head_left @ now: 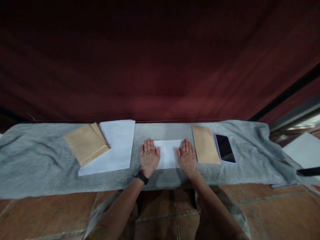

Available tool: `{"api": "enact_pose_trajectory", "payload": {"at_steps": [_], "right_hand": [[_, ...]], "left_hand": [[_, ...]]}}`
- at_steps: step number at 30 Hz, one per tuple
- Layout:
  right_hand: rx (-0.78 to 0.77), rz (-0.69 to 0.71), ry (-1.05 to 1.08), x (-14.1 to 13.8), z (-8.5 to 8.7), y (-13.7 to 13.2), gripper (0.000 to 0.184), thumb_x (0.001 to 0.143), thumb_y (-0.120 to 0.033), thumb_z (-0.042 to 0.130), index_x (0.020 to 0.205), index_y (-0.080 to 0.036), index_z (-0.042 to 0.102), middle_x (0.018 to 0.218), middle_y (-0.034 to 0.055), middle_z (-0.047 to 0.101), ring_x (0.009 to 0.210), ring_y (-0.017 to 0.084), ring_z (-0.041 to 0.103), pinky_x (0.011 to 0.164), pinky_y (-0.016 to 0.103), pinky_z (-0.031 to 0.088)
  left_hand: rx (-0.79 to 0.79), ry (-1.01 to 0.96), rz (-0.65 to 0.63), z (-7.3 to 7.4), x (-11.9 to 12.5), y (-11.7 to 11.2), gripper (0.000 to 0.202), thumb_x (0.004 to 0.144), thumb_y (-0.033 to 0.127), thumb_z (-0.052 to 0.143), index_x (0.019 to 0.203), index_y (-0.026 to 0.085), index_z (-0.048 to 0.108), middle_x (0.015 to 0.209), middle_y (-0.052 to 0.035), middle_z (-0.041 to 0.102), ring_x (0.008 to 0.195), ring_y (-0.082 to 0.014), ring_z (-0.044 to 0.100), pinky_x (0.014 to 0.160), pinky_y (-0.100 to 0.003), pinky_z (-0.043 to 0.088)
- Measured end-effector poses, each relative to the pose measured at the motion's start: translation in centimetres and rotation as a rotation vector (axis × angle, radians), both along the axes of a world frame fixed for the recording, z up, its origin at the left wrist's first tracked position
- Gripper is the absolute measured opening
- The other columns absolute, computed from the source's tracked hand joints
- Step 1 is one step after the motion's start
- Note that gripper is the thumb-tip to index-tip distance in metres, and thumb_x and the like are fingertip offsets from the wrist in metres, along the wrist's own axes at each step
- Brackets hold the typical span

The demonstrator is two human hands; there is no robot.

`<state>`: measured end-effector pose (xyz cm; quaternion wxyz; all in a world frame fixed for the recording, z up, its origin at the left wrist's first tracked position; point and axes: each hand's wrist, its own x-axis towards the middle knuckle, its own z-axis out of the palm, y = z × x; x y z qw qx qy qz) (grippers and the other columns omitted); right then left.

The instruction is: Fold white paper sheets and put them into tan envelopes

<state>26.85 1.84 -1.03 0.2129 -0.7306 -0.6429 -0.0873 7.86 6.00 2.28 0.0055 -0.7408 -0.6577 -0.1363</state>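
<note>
A white sheet of paper [168,154], apparently folded into a narrow rectangle, lies flat on the grey cloth in front of me. My left hand [150,156] rests palm down over its left end, fingers stretched away from me. Over the right end lies my right hand [186,156], also flat with straight fingers. The hands hide both short ends of the paper. Just right of my right hand is a single brown envelope [206,145]. Left of my left hand lies a stack of white paper [120,146].
Several brown envelopes [86,141] lie piled partly on the white stack. A phone [225,148] with a pale purple edge sits beyond the single envelope. Grey cloth [37,160] covers the long narrow surface. Behind it hangs a dark red curtain [160,73]; below is a tiled floor [55,213].
</note>
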Motion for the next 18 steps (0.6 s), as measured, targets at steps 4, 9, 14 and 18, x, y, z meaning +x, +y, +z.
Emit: {"api": "enact_pose_trajectory", "payload": {"at_steps": [4, 9, 14, 18], "right_hand": [[0.018, -0.004, 0.014, 0.0, -0.2, 0.1, 0.065, 0.109, -0.044, 0.032, 0.153, 0.002, 0.043, 0.157, 0.0282, 0.044, 0.147, 0.036, 0.042, 0.119, 0.052, 0.035], [0.048, -0.001, 0.006, 0.1, -0.5, 0.1, 0.065, 0.109, -0.045, 0.029, 0.154, 0.000, 0.041, 0.157, 0.0267, 0.045, 0.147, 0.036, 0.043, 0.118, 0.052, 0.036], [0.015, 0.008, 0.004, 0.3, -0.3, 0.1, 0.065, 0.108, -0.045, 0.031, 0.155, -0.001, 0.040, 0.157, 0.0267, 0.045, 0.146, 0.036, 0.043, 0.118, 0.052, 0.036], [0.008, 0.026, 0.009, 0.5, -0.4, 0.1, 0.063, 0.108, -0.043, 0.033, 0.154, -0.001, 0.039, 0.158, 0.0271, 0.044, 0.146, 0.036, 0.042, 0.119, 0.053, 0.036]], "left_hand": [[-0.013, 0.026, -0.010, 1.3, -0.2, 0.6, 0.053, 0.103, 0.032, 0.038, 0.147, 0.004, 0.051, 0.155, -0.0231, 0.049, 0.144, -0.0362, 0.046, 0.118, -0.052, 0.034], [-0.060, 0.009, -0.075, 2.8, -1.1, 2.4, 0.042, 0.100, 0.023, 0.043, 0.137, 0.012, 0.061, 0.138, -0.0179, 0.063, 0.125, -0.0338, 0.057, 0.106, -0.047, 0.044], [-0.081, -0.065, -0.112, 3.1, -1.7, 3.6, 0.037, 0.095, 0.019, 0.050, 0.128, 0.010, 0.066, 0.126, -0.0174, 0.065, 0.119, -0.0305, 0.058, 0.108, -0.041, 0.042], [-0.136, -0.265, -0.072, 3.1, -1.9, 4.4, 0.028, 0.087, 0.015, 0.058, 0.111, 0.013, 0.072, 0.115, -0.0155, 0.067, 0.117, -0.0299, 0.057, 0.108, -0.040, 0.041]]}}
